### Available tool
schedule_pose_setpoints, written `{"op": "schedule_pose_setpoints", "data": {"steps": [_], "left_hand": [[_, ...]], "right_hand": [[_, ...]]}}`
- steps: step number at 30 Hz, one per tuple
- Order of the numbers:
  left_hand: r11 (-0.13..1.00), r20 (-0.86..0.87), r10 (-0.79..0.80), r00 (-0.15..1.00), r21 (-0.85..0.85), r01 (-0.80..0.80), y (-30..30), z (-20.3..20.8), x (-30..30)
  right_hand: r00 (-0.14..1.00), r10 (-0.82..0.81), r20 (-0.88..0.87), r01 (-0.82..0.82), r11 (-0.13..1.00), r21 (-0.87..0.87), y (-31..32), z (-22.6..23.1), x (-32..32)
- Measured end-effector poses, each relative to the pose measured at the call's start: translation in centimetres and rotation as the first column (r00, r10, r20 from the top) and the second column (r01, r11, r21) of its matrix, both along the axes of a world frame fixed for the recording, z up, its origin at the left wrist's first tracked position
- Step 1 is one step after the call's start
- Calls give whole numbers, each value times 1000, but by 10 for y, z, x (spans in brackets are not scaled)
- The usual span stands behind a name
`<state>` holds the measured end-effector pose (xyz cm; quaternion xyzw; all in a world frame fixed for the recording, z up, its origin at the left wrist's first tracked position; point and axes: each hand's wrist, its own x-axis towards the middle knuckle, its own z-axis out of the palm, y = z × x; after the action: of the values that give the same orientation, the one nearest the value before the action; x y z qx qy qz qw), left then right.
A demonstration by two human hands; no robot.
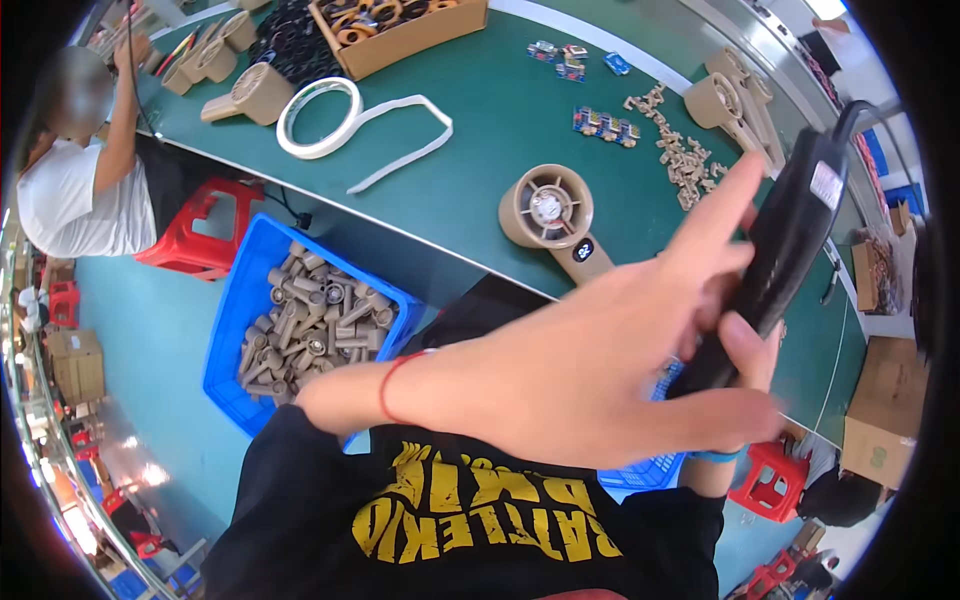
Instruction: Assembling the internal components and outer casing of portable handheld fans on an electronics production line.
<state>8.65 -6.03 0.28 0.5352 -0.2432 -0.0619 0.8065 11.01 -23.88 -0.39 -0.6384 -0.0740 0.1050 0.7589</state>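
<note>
Head view: left hand [625,340] fingers spread beside the black corded tool [785,235], contact unclear, blurred; right hand [755,358], partly hidden, fingers wrapped on it, held up over the tabletop's [500,110] right end. Judged risks: a loose grip could let the tool drop; the left hand could knock the beige fan [555,215], lying close to the near edge. Counts: one tool, one lone fan, one tape roll [315,151], one blue bin [235,320] below the near edge, its fan parts [320,310] uncountable.

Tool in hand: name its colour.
The tool is mostly black, best seen in the head view.
</note>
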Motion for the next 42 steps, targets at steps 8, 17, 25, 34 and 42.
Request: {"op": "schedule_pose_setpoints", "data": {"steps": [8, 17, 25, 34, 42], "left_hand": [[348, 606, -27, 795, 751, -561, 44, -23, 25], [329, 560, -124, 819, 802, -499, 43, -42, 45], [373, 504, -85, 859, 816, -442, 47, -46, 50], [388, 526, -14, 850, 786, -481, 47, -49, 50], [402, 512, -15, 859, 790, -464, 44, -48, 55]], "right_hand": [[824, -348, 446, 559, 621, -550, -174, -18, 40], [804, -182, 566, 558, -97, -824, -302, -39, 97], [847, -302, 437, 477, 71, -876, -375, -66, 121], [877, -416, 238, 380, 300, -875, -359, -64, 127], [838, -448, 311, 481, 339, -808, -357, -47, 118]]}}
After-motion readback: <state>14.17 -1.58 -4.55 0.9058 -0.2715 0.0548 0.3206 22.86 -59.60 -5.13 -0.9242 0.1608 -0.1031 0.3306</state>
